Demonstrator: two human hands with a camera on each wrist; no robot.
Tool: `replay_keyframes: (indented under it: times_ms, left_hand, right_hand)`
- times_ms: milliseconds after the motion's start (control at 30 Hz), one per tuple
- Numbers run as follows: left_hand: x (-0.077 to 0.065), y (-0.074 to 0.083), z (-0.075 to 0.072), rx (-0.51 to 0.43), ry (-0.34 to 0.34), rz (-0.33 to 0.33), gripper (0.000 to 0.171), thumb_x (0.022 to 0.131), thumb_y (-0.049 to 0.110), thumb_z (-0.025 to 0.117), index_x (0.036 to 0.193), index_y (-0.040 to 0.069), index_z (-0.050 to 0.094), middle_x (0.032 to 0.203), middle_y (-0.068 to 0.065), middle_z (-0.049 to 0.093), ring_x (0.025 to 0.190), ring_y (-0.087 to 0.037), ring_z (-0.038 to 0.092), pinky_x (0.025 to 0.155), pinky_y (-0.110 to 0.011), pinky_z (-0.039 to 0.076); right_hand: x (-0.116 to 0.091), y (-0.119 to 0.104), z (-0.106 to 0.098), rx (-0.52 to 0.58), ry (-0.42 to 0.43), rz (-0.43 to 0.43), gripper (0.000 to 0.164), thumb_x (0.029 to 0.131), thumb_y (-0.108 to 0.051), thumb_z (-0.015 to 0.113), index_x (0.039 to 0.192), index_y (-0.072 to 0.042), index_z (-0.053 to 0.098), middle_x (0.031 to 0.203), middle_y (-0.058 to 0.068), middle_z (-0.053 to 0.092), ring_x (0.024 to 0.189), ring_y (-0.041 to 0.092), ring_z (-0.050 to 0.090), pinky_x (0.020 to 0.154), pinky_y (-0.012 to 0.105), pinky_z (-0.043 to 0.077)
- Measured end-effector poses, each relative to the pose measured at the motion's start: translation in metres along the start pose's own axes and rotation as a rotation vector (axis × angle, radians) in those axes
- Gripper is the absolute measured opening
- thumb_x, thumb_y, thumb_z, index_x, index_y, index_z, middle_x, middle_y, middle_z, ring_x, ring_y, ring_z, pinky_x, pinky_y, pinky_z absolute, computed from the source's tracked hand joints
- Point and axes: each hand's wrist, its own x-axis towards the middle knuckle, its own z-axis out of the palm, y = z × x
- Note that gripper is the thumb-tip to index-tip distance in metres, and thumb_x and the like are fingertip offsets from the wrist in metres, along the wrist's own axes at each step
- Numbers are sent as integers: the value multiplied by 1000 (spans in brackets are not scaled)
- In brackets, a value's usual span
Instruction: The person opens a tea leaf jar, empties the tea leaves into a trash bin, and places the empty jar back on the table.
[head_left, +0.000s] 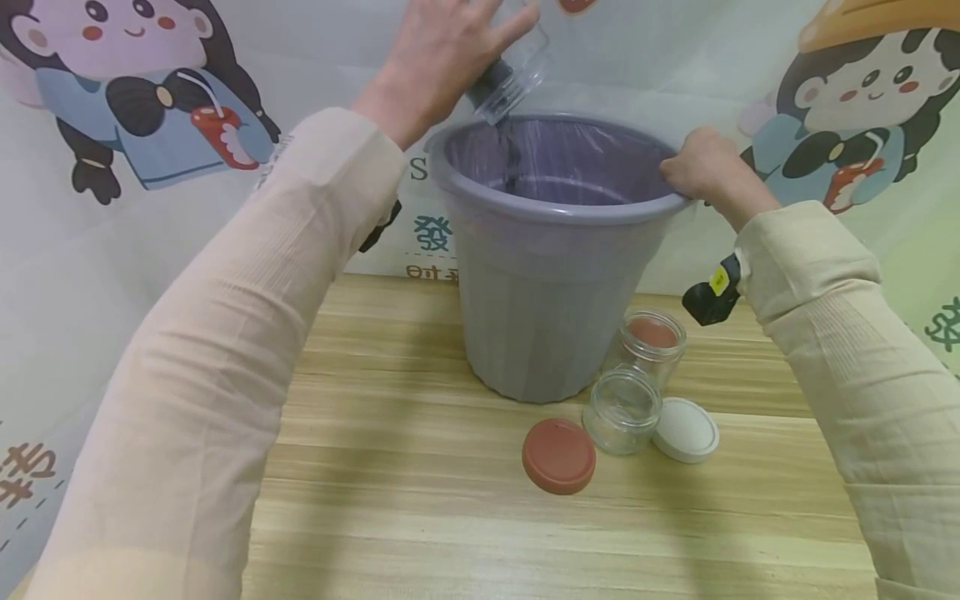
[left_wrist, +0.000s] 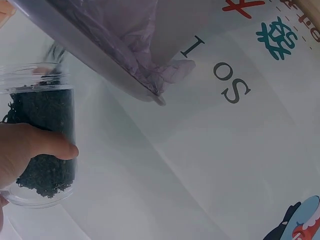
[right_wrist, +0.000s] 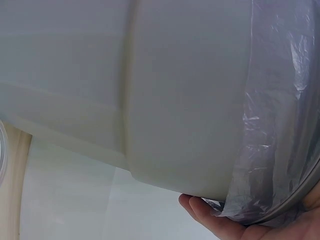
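My left hand [head_left: 438,71] holds a clear jar [head_left: 525,75] tipped mouth-down over the left part of a grey-purple trash can [head_left: 555,292]. In the left wrist view, dark dried leaf-like bits [left_wrist: 47,120] fill much of the jar, and the thumb lies across its side. A thin stream of dark bits [head_left: 512,158] falls from its mouth into the can. A purple plastic bag [head_left: 592,158] lines the inside, its edge folded over the rim. On the right, my right hand [head_left: 708,171] grips the rim, its fingers [right_wrist: 210,217] beneath the outer edge.
By the can's right foot stand a clear glass jar [head_left: 622,412] and another jar [head_left: 671,354] with a reddish top. A red lid [head_left: 558,456] and a white lid [head_left: 685,429] lie on the wooden table [head_left: 420,500]. A printed cloth [head_left: 315,50] hangs behind.
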Motion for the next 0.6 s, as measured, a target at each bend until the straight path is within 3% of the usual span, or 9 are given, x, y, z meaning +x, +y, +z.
replay_keyframes:
  times_ms: [167,367,600]
  left_hand:
    - [2,1,0,-2,40,32,51,81,-14,40,123,14,48,139,-12,34,128,-31,26,107,-47,13]
    - [4,2,-1,33,31,51,47,86,-12,39,125,14,48,142,-11,29,130,-31,23,107,-48,10]
    - [8,3,-3,77,27,77,48,87,-9,42,128,17,47,142,-11,30,130,-31,24,107,-48,12]
  right_hand:
    - [0,0,1,5,4,1,29,86,-12,33,93,14,41,86,21,40,72,30,45,53,31,41]
    - [0,0,1,-3,0,4,31,86,-13,32,96,16,40,87,21,39,74,31,44,56,32,41]
    - [-1,0,-1,-5,1,6,19,85,-12,33,78,5,39,83,18,39,71,29,43,54,30,39]
